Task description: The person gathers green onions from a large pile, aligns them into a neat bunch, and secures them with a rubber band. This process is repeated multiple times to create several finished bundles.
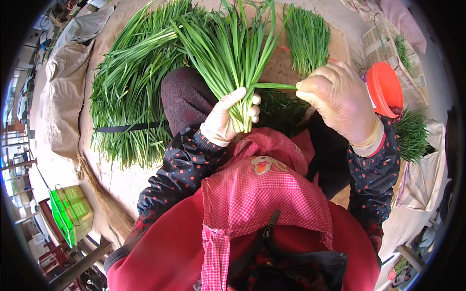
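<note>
My left hand (231,114), in a pale thin glove, grips a fanned bunch of green garlic chives (233,62) near its pale stem ends. My right hand (336,98), gloved too, pinches the end of one green leaf (275,86) that stretches sideways to the bunch. A large heap of chives (134,83) lies to the left, with a black strap (127,127) across it. A smaller chive pile (307,40) lies beyond my right hand. More greens are in shadow below the bunch.
An orange-red plastic bucket (386,89) stands at the right, near a cream plastic crate (386,43) and more greens (411,134). A straw broom (105,200), a green plastic crate (71,214) and a beige cloth sack (65,98) are at the left.
</note>
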A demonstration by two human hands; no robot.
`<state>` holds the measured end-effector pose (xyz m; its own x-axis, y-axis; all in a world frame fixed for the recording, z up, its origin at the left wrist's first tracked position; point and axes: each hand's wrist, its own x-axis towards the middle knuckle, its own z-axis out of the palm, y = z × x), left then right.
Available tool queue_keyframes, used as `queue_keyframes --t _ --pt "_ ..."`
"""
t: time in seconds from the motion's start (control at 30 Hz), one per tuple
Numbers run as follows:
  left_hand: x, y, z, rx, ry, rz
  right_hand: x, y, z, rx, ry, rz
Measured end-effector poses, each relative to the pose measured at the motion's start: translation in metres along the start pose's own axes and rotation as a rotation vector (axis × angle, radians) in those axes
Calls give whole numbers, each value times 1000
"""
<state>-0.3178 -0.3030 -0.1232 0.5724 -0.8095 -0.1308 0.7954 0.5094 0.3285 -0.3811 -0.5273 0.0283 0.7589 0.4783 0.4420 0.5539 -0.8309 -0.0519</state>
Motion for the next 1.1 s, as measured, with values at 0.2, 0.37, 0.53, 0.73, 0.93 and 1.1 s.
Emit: queue_keyframes --t 0.2,0.37,0.53,0.73,0.93,1.1 --pt "-1 -2 12 134 42 -5 -3 26 -3 -56 83 10" --pt "-11 -3 22 323 153 -3 2 33 4 27 -263 226" --pt "-8 -6 25 396 150 114 -2 30 14 300 -428 281" --pt "-7 -7 31 535 218 151 10 5 25 164 -451 202" --pt "-10 -10 35 476 246 103 8 -16 57 -372 -220 -49" --pt "-9 -8 31 334 184 52 12 -2 64 -337 -101 -88"
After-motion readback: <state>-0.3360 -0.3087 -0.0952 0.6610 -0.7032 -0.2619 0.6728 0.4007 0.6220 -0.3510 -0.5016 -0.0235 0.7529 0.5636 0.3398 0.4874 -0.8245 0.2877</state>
